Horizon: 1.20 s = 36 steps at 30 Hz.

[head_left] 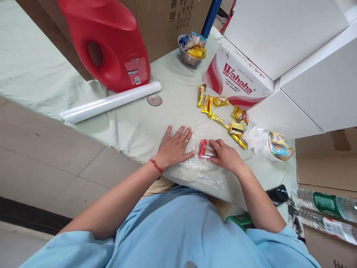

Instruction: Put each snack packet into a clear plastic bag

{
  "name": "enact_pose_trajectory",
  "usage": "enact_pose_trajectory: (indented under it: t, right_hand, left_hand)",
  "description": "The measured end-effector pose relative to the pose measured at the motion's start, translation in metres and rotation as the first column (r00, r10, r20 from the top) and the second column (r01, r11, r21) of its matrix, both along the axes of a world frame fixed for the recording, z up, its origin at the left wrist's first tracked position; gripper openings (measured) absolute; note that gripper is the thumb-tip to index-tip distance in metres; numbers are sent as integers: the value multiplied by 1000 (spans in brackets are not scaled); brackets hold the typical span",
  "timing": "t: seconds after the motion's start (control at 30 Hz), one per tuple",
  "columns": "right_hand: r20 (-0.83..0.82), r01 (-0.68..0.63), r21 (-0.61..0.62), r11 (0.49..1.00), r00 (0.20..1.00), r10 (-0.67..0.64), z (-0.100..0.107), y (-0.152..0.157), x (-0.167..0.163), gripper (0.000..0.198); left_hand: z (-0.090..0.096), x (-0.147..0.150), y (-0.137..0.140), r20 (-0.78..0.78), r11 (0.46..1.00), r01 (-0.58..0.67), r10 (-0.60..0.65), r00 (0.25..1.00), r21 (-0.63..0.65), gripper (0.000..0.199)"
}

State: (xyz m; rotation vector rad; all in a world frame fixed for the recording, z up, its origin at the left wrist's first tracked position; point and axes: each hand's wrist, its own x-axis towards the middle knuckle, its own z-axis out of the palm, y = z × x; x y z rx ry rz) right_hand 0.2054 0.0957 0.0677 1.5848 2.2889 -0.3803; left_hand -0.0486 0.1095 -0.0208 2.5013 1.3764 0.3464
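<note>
My left hand (177, 146) lies flat with its fingers spread, at the left edge of a clear crinkled plastic sheet (208, 175). On that sheet sits a small snack packet (206, 149), red and pink at one end and brown with a clear wrapper at the other. The fingers of my right hand (225, 154) are closed around the packet's right end and hide part of it. Just beyond my right hand are yellow-wrapped snack bars (221, 121) and a yellow packet with a dark band (237, 129).
A roll of clear film (111, 102) lies before a red jug (111, 44). Near it is a round disc (154, 99). Snacks fill a clear bowl (192, 52) by a Wahaha box (237, 76) and a white cup (269, 147). Bottles (326, 203) lie at right.
</note>
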Motion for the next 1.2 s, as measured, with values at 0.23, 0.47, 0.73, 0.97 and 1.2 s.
enact_pose_trajectory:
  t: [0.23, 0.47, 0.73, 0.97, 1.2]
  right_hand:
    - [-48, -32, 20, 999, 998, 33, -8, -3, 1, 78]
    - [-68, 144, 21, 989, 987, -143, -1, -8, 12, 80]
    - [-87, 198, 70, 978, 978, -192, -8, -4, -18, 78]
    - [-72, 182, 80, 980, 982, -177, -19, -10, -21, 77]
    - [-158, 189, 88, 978, 972, -173, -23, -14, -13, 80]
  left_hand:
    - [-2, 1, 0, 7, 1000, -10, 9, 1000, 23, 76]
    - [-4, 8, -10, 30, 996, -80, 79, 996, 27, 72]
    - [-7, 10, -12, 41, 997, -75, 74, 996, 19, 73]
    - [-8, 7, -11, 49, 998, -63, 62, 997, 21, 72]
    - [-6, 3, -8, 66, 998, -60, 59, 996, 11, 69]
